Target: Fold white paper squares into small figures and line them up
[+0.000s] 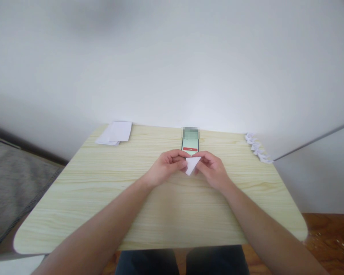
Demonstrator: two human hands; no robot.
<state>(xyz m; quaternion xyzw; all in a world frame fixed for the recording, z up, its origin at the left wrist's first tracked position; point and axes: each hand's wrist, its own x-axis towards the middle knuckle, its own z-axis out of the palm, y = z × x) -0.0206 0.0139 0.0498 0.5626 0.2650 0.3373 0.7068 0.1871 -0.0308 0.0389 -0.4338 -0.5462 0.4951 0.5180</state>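
Note:
Between my two hands is a small piece of folded white paper (192,165), roughly triangular with a point toward me. My left hand (173,162) pinches its left edge, the thumb lying on the near face. On the other side my right hand (210,166) grips the right edge, with its index finger along the top. Both hands are over the middle of the table. Just beyond them a phone (190,143) with a lit green screen and a red bar lies at the back; the fingers partly cover its lower end.
A light wood-grain table (103,191) stands against a white wall (172,65). Several white paper sheets (120,131) lie at the back left. At the back right, several small folded white paper pieces (256,148) sit in a row along the edge.

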